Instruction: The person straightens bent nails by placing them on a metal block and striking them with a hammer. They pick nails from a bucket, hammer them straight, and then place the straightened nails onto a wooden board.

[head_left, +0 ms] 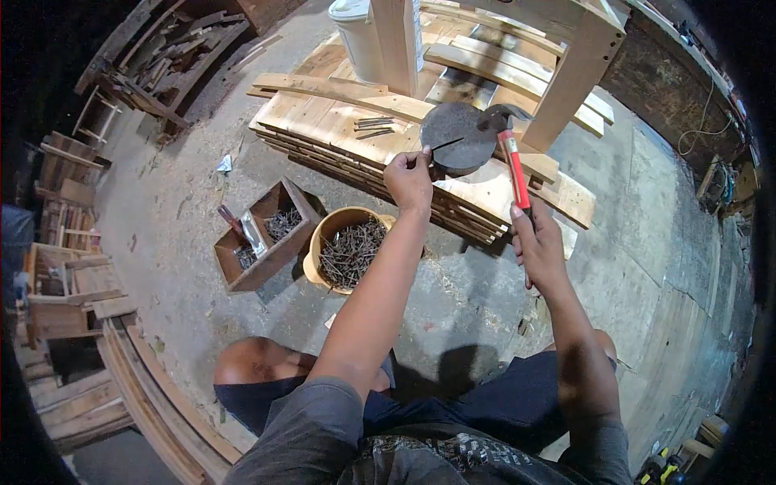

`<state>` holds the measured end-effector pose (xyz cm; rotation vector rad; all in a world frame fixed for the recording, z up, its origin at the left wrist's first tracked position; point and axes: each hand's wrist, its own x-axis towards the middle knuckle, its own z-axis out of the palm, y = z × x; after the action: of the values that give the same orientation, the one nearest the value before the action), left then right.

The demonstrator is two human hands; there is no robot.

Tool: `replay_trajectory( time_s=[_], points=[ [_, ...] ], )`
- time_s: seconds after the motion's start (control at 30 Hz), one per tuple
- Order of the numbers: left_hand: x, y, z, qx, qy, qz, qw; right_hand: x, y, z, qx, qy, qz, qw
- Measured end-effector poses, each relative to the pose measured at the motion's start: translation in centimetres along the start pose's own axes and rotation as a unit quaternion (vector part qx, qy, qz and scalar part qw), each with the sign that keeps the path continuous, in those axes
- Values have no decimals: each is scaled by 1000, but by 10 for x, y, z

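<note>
A thin, dark metal nail [449,144] is pinched between the closed fingers of the left hand [410,182], over a flat, round, dark grey disc [458,121] by the stacked pale wooden boards [311,121]; whether the nail touches the disc cannot be told. A red-handled hammer with a dark head [515,168] is gripped in the right hand [539,245], its head near the disc's right edge. Should a blow be misaimed, the left fingertips could be struck, being so close to the nail; by a glancing hit, the nail could be flicked away.
</note>
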<state>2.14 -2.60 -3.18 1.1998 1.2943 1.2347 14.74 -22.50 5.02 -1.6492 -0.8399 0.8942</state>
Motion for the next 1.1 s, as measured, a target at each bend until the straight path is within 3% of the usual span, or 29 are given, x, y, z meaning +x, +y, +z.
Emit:
replay_trajectory(
  time_s=[0.07, 0.1, 0.13, 0.17, 0.2, 0.27, 0.33, 0.37, 0.47, 0.6, 0.67, 0.8, 0.87, 0.93, 1.0, 1.03, 1.1],
  points=[
    [-2, 4, 2, 10, 15, 27, 999, 7, 9, 6, -117, 26, -103, 987],
    [-5, 9, 2, 6, 15, 25, 1000, 6, 3, 7, -171, 14, -83, 982],
    [-9, 14, 3, -24, 15, -1, 1000, 6, -1, 13, -176, 14, -84, 981],
    [-12, 19, 4, -54, 15, -27, 998, 6, -5, 18, -205, 31, -140, 968],
    [-13, 18, 5, -58, 17, -30, 998, 5, -8, 23, -233, 47, -195, 951],
    [-13, 16, 5, -89, 24, -22, 996, 3, -19, 28, -249, 14, -196, 948],
    [-13, 14, 6, -98, 25, -20, 995, 2, -21, 34, -283, 29, -290, 914],
    [-13, 14, 5, -103, 24, -16, 994, -2, -29, 36, -309, 4, -220, 925],
    [-12, 16, 4, -87, 19, -25, 996, -2, -33, 40, -363, -31, -158, 918],
    [-12, 18, 2, -62, 2, -34, 997, -3, -32, 43, -370, -26, -164, 914],
    [-13, 18, 1, -64, 6, -20, 998, -4, -30, 43, -327, 21, -275, 904],
    [-13, 18, 1, -79, 2, -11, 997, -8, -32, 48, -314, 35, -283, 905],
    [-12, 20, -1, -64, -7, -14, 998, -3, -39, 50, -431, -63, -50, 899],
    [-13, 23, 0, -80, 1, -27, 996, -4, -35, 48, -420, -55, -72, 903],
    [-12, 18, 0, -75, 4, -6, 997, -6, -31, 46, -366, 5, -231, 901],
    [-12, 15, 0, -70, 3, 18, 997, -6, -32, 47, -368, 2, -229, 901],
    [-13, 18, 0, -90, -1, -2, 996, -6, -40, 47, -309, 80, -344, 883]
  ],
)
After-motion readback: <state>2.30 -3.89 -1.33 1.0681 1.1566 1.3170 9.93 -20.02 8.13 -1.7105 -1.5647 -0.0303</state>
